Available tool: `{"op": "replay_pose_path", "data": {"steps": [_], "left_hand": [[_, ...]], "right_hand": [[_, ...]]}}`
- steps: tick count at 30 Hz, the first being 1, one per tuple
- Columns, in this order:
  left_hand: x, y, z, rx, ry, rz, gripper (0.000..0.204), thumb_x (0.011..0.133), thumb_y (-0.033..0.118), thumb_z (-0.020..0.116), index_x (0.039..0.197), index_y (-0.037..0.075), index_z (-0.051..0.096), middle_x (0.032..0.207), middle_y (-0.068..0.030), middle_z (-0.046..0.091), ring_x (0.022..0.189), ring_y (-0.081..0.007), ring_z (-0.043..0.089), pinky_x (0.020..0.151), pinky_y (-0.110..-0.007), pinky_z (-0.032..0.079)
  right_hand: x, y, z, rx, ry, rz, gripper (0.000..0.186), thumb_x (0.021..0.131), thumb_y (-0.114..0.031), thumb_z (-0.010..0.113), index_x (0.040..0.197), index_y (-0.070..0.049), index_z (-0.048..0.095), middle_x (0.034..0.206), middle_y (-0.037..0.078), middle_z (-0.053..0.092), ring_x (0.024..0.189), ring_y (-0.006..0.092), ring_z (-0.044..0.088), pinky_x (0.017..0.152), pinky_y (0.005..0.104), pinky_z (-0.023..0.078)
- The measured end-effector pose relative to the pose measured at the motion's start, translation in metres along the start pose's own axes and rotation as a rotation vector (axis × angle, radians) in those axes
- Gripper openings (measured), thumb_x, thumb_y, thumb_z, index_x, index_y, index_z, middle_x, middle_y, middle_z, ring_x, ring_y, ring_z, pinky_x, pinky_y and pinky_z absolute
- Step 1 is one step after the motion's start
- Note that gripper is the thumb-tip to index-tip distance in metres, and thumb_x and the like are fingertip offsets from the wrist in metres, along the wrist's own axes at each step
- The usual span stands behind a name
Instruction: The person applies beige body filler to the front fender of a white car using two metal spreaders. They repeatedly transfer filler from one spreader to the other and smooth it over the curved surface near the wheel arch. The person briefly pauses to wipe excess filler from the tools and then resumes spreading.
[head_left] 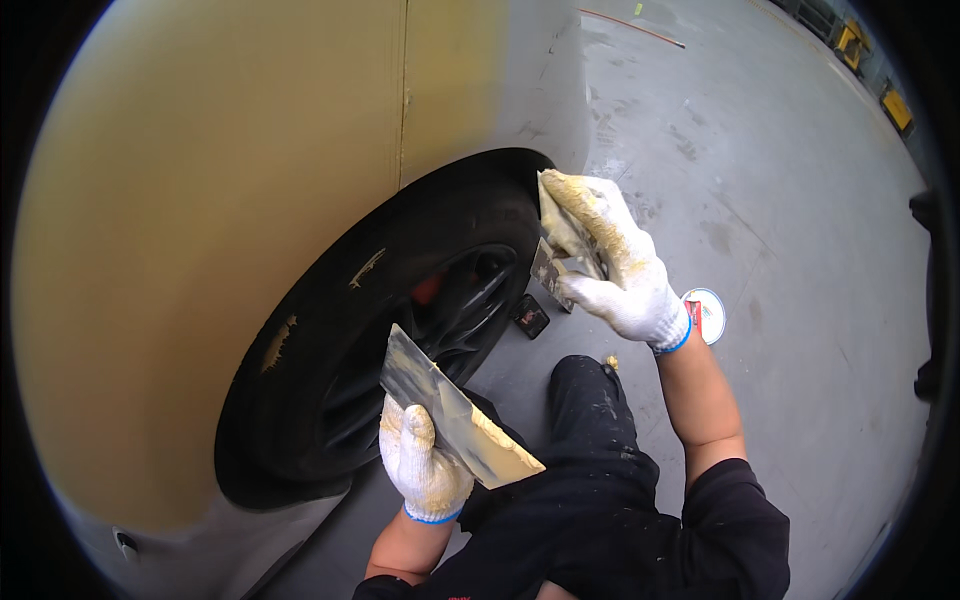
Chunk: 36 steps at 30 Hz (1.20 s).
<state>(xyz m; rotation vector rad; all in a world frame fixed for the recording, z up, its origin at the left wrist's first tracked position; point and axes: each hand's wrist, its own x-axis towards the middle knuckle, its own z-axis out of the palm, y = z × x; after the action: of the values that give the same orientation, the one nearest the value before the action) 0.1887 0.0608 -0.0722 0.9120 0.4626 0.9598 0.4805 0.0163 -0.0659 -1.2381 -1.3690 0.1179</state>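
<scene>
My left hand (422, 462), in a white knit glove stained with cream filler, is closed on a flat grey filler board (445, 400). Cream filler (505, 450) lies thick along the board's lower right edge. Up and to the right, my gloved right hand (625, 265) grips a thin, filler-smeared spreader (550, 268) between thumb and fingers; the fingers hide part of it. Yellowish filler coats the index finger. The spreader is apart from the board, in front of the car's black tire (300, 325). Beside it stands the car's body panel (220, 200), cream-yellow with a vertical seam.
On the grey floor (770, 210) behind my right wrist sits a white round lid or tub (708, 312) with a red mark. A small black box-like object (530, 316) lies near the wheel (450, 310). A thin orange rod (635, 28) and yellow equipment (850, 45) are farther off.
</scene>
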Motion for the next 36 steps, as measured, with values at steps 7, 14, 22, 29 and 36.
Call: {"op": "replay_pose_path", "data": {"steps": [7, 14, 22, 29, 36], "left_hand": [[0.0, -0.016, 0.002, 0.055, 0.154, 0.057, 0.046, 0.11, 0.033, 0.062, 0.143, 0.002, 0.054, 0.112, -0.006, 0.069, 0.096, -0.0134, 0.07, 0.085, -0.028, 0.057], [-0.011, 0.004, -0.04, 0.093, 0.075, 0.181, 0.075, 0.101, 0.029, 0.077, 0.158, -0.001, 0.039, 0.125, -0.0113, 0.068, 0.102, -0.0171, 0.072, 0.087, -0.031, 0.062], [-0.021, 0.009, -0.025, 0.147, 0.29, 0.274, 0.026, 0.113, 0.03, 0.06, 0.127, 0.009, 0.058, 0.077, 0.002, 0.056, 0.055, -0.0076, 0.049, 0.045, -0.024, 0.041], [-0.016, -0.001, -0.07, -0.179, 0.262, 0.405, 0.03, 0.116, 0.031, 0.054, 0.132, 0.007, 0.062, 0.075, -0.0016, 0.061, 0.054, -0.0069, 0.047, 0.046, -0.023, 0.037], [0.0, -0.001, -0.054, 0.207, 0.212, 0.409, 0.036, 0.117, 0.032, 0.052, 0.135, 0.001, 0.06, 0.098, 0.0008, 0.066, 0.078, -0.0039, 0.054, 0.068, -0.02, 0.046]], "right_hand": [[0.021, -0.017, 0.015, -0.445, -0.008, -0.209, 0.07, 0.069, -0.011, 0.091, 0.136, -0.005, 0.073, 0.14, 0.025, 0.064, 0.125, 0.0419, 0.066, 0.107, 0.044, 0.053], [-0.002, 0.003, 0.148, 0.967, 0.242, 0.271, 0.071, 0.094, 0.003, 0.07, 0.159, -0.001, 0.041, 0.153, 0.013, 0.055, 0.143, 0.0259, 0.054, 0.12, 0.0442, 0.044], [0.021, 0.014, 0.195, 0.959, 0.449, 0.262, 0.063, 0.094, -0.001, 0.067, 0.153, 0.003, 0.046, 0.14, 0.016, 0.063, 0.128, 0.0192, 0.06, 0.109, 0.0348, 0.05], [-0.012, 0.015, 0.196, 0.572, 0.147, 0.061, 0.062, 0.081, -0.001, 0.076, 0.14, 0.0, 0.061, 0.136, 0.014, 0.065, 0.126, 0.0267, 0.065, 0.11, 0.0374, 0.051], [-0.066, 0.015, 0.147, 0.811, -0.642, 0.031, 0.066, 0.085, -0.028, 0.088, 0.145, -0.008, 0.068, 0.145, 0.017, 0.066, 0.133, 0.0375, 0.064, 0.112, 0.0456, 0.051]]}}
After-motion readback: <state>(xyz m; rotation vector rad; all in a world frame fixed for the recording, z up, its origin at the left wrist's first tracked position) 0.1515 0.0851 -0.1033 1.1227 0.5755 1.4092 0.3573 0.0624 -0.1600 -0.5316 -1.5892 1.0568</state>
